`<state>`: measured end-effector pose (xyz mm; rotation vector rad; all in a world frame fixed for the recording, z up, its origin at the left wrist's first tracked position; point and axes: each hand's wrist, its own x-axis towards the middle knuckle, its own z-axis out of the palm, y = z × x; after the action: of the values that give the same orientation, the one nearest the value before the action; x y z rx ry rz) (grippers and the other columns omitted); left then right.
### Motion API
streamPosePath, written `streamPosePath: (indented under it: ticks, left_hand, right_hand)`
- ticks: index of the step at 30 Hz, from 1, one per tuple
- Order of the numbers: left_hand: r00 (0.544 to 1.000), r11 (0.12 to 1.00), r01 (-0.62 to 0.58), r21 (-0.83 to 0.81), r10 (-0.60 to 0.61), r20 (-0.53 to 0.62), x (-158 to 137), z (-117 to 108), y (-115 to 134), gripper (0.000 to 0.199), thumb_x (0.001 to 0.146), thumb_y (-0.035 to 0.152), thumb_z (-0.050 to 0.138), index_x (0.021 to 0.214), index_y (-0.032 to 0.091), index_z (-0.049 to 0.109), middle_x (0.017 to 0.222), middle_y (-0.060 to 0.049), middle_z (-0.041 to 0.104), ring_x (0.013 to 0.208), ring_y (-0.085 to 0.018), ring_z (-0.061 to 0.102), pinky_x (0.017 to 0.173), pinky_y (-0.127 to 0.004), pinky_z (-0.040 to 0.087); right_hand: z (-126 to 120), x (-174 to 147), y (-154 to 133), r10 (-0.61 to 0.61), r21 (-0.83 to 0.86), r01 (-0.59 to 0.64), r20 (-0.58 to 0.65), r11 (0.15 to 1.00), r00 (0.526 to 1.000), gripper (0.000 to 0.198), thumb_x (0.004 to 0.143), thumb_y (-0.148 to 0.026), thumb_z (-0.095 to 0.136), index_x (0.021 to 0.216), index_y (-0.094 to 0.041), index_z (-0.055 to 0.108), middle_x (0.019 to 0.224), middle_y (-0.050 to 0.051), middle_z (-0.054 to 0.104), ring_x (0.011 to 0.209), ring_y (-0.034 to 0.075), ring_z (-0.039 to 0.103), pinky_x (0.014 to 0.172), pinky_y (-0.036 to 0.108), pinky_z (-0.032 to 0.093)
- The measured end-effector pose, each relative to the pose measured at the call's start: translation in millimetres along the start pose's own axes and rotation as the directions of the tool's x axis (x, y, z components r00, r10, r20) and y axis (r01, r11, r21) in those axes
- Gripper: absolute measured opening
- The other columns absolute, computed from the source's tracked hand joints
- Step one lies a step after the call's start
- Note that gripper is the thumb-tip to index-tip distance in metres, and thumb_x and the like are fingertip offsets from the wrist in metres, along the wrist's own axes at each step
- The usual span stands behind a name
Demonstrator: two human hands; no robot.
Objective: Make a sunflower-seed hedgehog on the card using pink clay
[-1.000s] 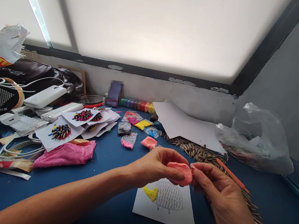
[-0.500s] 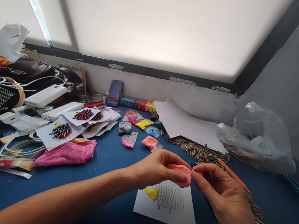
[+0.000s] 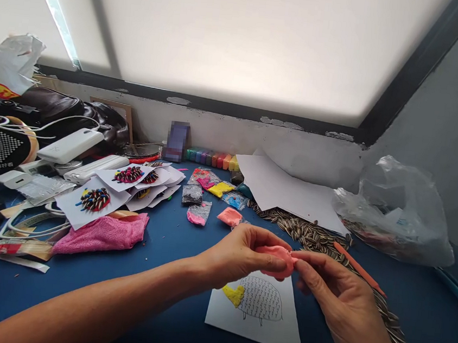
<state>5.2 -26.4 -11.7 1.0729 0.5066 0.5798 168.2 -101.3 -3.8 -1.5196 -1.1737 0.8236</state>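
Note:
A flattened lump of coral-pink modelling clay (image 3: 275, 251) is held between the thumb and fingers of my left hand (image 3: 240, 253). My right hand (image 3: 333, 291) pinches the right edge of the same lump between thumb and forefinger, and the clay is drawn out slightly there. Below both hands lies a white card (image 3: 252, 335) with a drawn hedgehog-like animal, its body filled with small pen marks. Yellow clay (image 3: 233, 295) covers the animal's head at the left. My left hand hides the card's upper left part.
Behind my hands are small clay packets, including a coral one (image 3: 230, 216) and a yellow one (image 3: 222, 189). Sunflower seeds (image 3: 300, 228) spread to the right, beside an orange stick tool (image 3: 358, 267). Finished cards (image 3: 93, 201) and a pink cloth (image 3: 102, 234) lie left; a plastic bag (image 3: 400, 217) stands right.
My right hand has moved slightly left and now grips the clay's edge, pulling it out a little. My left hand keeps its hold, almost unmoved. The card stays put.

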Motion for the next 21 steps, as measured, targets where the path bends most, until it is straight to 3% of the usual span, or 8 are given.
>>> streamPosePath:
  ticks: [5,13,16,21]
  left_hand:
    - [0.999,1.0,0.031,-0.004,-0.031,0.019,-0.8,2.9,-2.3,0.046,0.062,0.035,0.087,0.097,0.008,0.073,0.08,-0.007,0.069,0.077,-0.015,0.064,0.083,-0.033,0.049]
    - [0.998,0.998,-0.057,0.012,0.057,-0.008,-3.2,5.1,3.0,0.029,0.071,0.031,0.08,0.087,0.009,0.071,0.079,-0.006,0.069,0.075,-0.013,0.063,0.077,-0.028,0.048]
    - [0.998,0.998,-0.056,-0.013,0.056,-0.009,-3.1,4.1,1.6,0.032,0.07,0.029,0.081,0.092,0.009,0.07,0.079,-0.006,0.069,0.074,-0.014,0.064,0.077,-0.029,0.049]
    - [0.999,0.999,-0.042,-0.007,0.042,-0.033,-0.3,1.2,-5.0,0.041,0.069,0.027,0.083,0.102,0.011,0.064,0.082,-0.006,0.071,0.075,-0.016,0.067,0.078,-0.032,0.05]
  right_hand:
    - [2.3,-1.4,-0.5,0.014,0.055,-0.01,-0.064,0.998,0.998,0.036,0.063,-0.056,0.078,0.076,-0.022,0.074,0.068,0.003,0.069,0.058,0.014,0.058,0.054,0.025,0.053]
    - [2.4,-4.3,-5.3,-0.005,-0.036,0.005,0.004,0.999,1.0,0.034,0.067,-0.061,0.071,0.072,-0.027,0.073,0.061,0.001,0.064,0.058,0.017,0.055,0.058,0.03,0.053]
    - [0.1,-4.6,-3.6,0.031,-0.058,-0.029,0.034,0.998,0.999,0.037,0.069,-0.063,0.069,0.078,-0.028,0.075,0.058,0.0,0.06,0.058,0.017,0.054,0.056,0.03,0.051]
    - [-2.7,-3.2,0.0,0.009,-0.061,-0.004,0.067,0.998,0.998,0.034,0.071,-0.058,0.071,0.078,-0.025,0.074,0.069,0.001,0.065,0.061,0.015,0.052,0.058,0.027,0.049]
